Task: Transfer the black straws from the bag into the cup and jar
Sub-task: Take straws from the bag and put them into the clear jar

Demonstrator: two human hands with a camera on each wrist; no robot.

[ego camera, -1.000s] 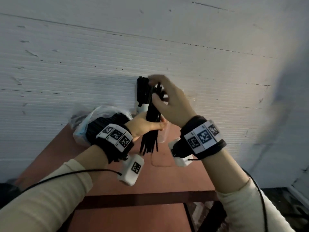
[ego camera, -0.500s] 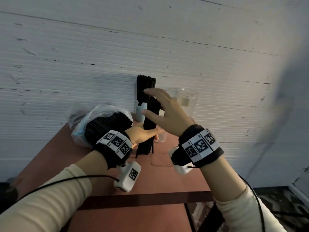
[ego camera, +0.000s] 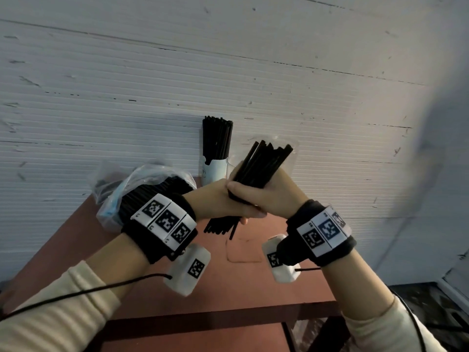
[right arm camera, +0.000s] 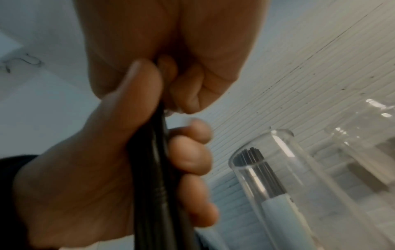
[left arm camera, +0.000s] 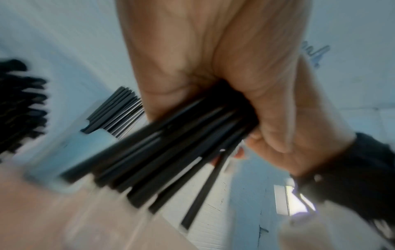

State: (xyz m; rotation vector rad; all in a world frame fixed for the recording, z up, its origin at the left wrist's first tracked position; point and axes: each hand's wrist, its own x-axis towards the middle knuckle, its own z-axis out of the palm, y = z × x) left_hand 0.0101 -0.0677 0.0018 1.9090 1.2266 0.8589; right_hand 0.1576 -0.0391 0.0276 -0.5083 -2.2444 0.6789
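Both hands grip one bundle of black straws, held above the table and tilted with its top to the right. My left hand wraps the bundle's lower part and my right hand closes round it beside the left. The left wrist view shows the bundle fanning out below both fists. In the right wrist view, my left hand's fingers curl round the straws. A pale cup full of upright straws stands by the wall. A clear jar stands behind the bundle. The plastic bag of straws lies at the left.
A reddish-brown table carries everything; its front edge is near me and its right edge drops to the floor. The white ribbed wall rises right behind the cup. A clear glass stands next to the jar.
My right hand, open over the bundle's top before, now grips the bundle next to my left hand. The bundle has risen off the table and tilted to the right.
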